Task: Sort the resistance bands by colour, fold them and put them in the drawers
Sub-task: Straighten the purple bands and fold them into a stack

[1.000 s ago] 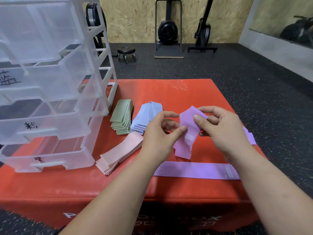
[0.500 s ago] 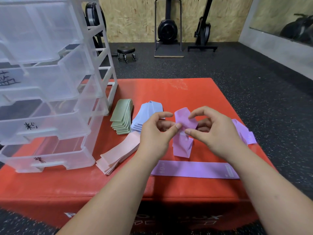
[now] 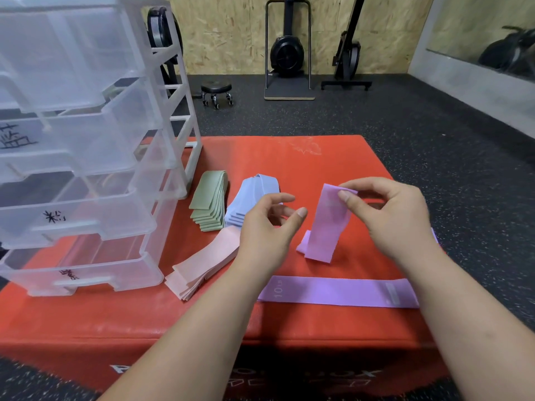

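Note:
My right hand (image 3: 393, 218) pinches the top edge of a folded purple band (image 3: 324, 227), which hangs with its lower end on the red box (image 3: 289, 157). My left hand (image 3: 269, 227) hovers just left of it, fingers loosely curled, holding nothing. Another purple band (image 3: 338, 292) lies flat and unfolded across the box in front of my hands. Folded stacks lie left of my hands: green (image 3: 210, 204), blue (image 3: 249, 198) and pink (image 3: 199, 267). The clear plastic drawer unit (image 3: 86, 157) stands on the box at the left, its drawers pulled out.
The red box ends close in front of me and drops to black rubber flooring (image 3: 434, 140). A small wheeled stool (image 3: 216, 91) and gym machines (image 3: 288, 53) stand far back by the wooden wall. A sliver of more purple band shows behind my right wrist.
My left hand has let go of the purple band and drawn away to the left. My right hand now holds the band alone, and it hangs longer, its lower end touching the box.

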Demonstrator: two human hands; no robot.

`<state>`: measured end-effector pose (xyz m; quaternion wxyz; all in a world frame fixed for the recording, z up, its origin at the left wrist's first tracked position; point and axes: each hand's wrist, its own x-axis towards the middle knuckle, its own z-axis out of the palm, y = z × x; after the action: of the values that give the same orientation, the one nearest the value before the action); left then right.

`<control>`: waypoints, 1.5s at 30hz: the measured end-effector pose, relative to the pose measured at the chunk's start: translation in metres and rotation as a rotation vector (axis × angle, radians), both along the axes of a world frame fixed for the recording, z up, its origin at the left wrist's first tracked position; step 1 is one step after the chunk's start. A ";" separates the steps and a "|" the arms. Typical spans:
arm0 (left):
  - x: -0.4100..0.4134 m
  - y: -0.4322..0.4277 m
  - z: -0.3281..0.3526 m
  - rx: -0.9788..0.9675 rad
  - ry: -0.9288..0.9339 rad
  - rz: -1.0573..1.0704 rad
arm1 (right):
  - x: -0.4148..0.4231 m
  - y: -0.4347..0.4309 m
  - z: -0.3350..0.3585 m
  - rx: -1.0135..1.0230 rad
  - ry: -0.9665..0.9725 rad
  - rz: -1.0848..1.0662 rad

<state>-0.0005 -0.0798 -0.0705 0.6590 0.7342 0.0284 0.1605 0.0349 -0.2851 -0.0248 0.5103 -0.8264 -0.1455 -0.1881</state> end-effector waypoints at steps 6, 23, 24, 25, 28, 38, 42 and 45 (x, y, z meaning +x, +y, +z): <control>-0.002 -0.005 0.003 0.168 -0.063 -0.131 | -0.008 0.001 0.004 0.077 0.105 0.129; 0.000 -0.006 -0.001 0.364 -0.048 -0.328 | -0.027 -0.001 0.026 -0.017 0.068 0.246; 0.001 -0.004 -0.003 0.400 -0.034 -0.351 | -0.028 -0.002 0.030 0.075 0.069 0.255; 0.001 -0.003 -0.004 0.425 -0.019 -0.369 | -0.028 -0.003 0.033 0.166 0.068 0.244; 0.001 0.001 -0.007 0.549 0.014 -0.364 | -0.029 -0.016 0.037 0.398 0.070 0.143; 0.007 0.037 -0.013 0.620 0.189 -0.328 | -0.007 -0.094 -0.015 0.418 0.365 -0.154; 0.006 0.044 -0.015 0.401 0.278 -0.308 | -0.012 -0.114 -0.031 0.364 0.506 -0.143; 0.003 0.047 -0.018 0.295 0.324 -0.282 | -0.016 -0.121 -0.036 0.392 0.597 -0.166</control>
<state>0.0024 -0.0328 -0.0885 0.5475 0.8353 0.0073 -0.0499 0.0188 -0.4058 -0.0608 0.6619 -0.7406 0.1160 -0.0036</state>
